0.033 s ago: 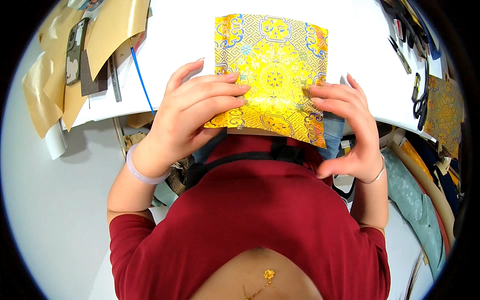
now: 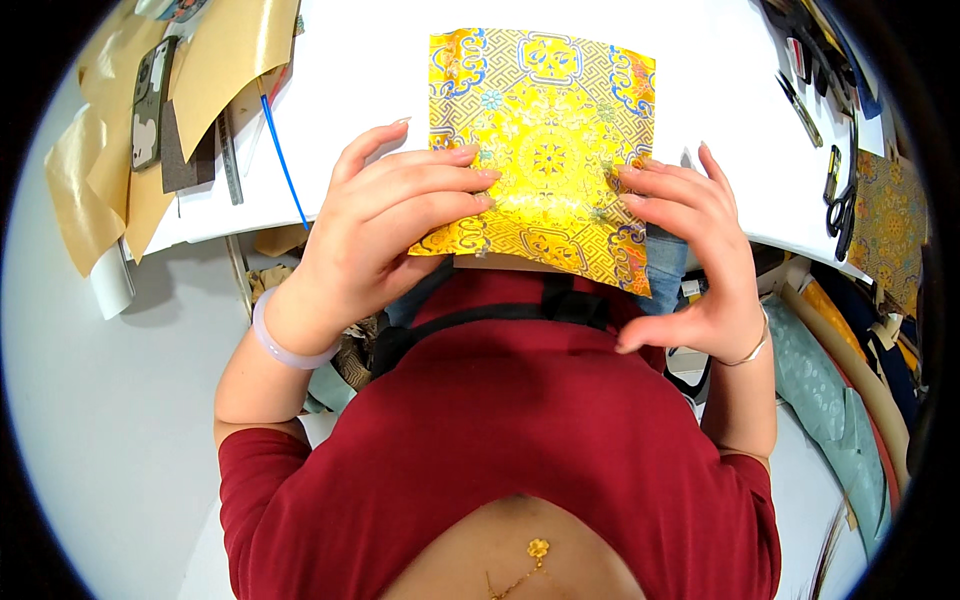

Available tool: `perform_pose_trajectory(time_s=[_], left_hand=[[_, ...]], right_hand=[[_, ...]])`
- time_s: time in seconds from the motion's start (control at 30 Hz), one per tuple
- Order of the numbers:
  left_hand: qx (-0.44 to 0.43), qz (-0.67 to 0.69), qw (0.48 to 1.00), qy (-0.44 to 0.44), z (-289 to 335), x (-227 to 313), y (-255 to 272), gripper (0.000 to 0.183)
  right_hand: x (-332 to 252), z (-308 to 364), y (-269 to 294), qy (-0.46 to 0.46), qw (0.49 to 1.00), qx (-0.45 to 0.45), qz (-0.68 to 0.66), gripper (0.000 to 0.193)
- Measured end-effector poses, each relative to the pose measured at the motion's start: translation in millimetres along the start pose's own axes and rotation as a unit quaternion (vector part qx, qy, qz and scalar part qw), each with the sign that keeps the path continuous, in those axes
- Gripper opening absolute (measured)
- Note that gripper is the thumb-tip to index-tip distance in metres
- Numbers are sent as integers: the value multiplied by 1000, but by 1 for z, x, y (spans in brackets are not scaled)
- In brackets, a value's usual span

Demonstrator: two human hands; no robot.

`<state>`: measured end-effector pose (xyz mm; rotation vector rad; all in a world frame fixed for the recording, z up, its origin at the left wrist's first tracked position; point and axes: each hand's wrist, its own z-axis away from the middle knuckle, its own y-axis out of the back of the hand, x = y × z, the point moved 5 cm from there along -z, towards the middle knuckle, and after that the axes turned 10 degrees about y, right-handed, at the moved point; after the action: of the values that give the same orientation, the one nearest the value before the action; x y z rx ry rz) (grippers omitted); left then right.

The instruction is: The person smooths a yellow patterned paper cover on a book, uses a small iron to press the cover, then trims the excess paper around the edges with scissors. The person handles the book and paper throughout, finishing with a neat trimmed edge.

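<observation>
Though squarish, glossy yellow brocade (image 2: 548,110)

We can read no words, numbers or signs; the small white rectangular label (image 2: 690,287) below the white table (image 2: 370,60) carries print too tiny for us.

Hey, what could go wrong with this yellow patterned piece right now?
The yellow patterned piece extends past the near edge of the white table, so it might bend or slip there. The right hand has its thumb spread away from the piece, so its fingers alone may let that side shift.
</observation>
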<state>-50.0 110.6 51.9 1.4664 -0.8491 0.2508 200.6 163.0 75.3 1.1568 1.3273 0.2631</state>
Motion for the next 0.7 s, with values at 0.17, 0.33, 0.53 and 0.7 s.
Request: perform_pose_trajectory(time_s=[0.17, 0.33, 0.53, 0.7], left_hand=[[8, -19, 1000, -5, -2, 5, 1, 34], [9, -23, 1000, -5, -2, 4, 2, 32], [17, -5, 1000, 9, -8, 0, 6, 35], [36, 7, 999, 23, -12, -3, 6, 36]], right_hand=[[2, 5, -11, -5, 997, 21, 69, 52], [6, 3, -10, 15, 993, 29, 118, 35], [7, -3, -8, -14, 992, 60, 108, 30], [12, -4, -6, -30, 993, 72, 84, 27]])
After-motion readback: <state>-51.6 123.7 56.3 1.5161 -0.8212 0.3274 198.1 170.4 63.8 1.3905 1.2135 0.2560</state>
